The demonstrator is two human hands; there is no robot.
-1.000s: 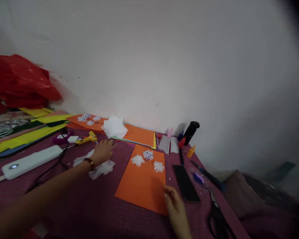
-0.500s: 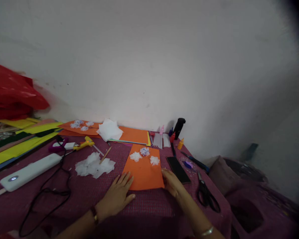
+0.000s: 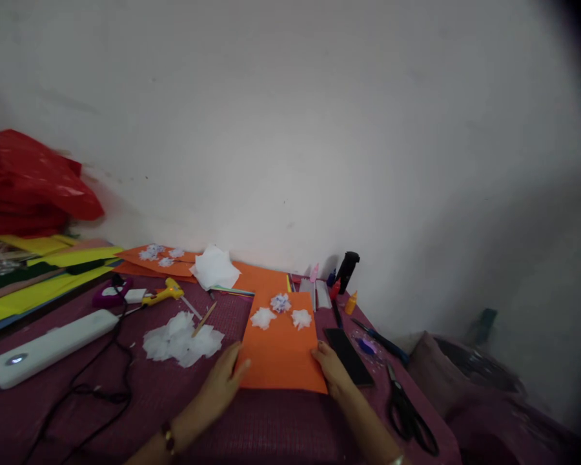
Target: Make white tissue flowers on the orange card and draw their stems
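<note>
While both hands hold its sides, the orange sheet (image 3: 281, 361) is between them.
Left hand (image 3: 221, 380): partly curled, thumb over the left edge; right hand (image 3: 334, 372): loosely closed at the right edge. Three paper flowers (image 3: 281, 303) sit on the sheet, beyond both hands. White tissue pieces (image 3: 177, 342) lie left of the left hand; dark phone (image 3: 349, 357) and scissors (image 3: 407, 416), right of the right.

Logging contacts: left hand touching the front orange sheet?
Touching. Head view: left hand grips the left edge of the front orange sheet.
</note>
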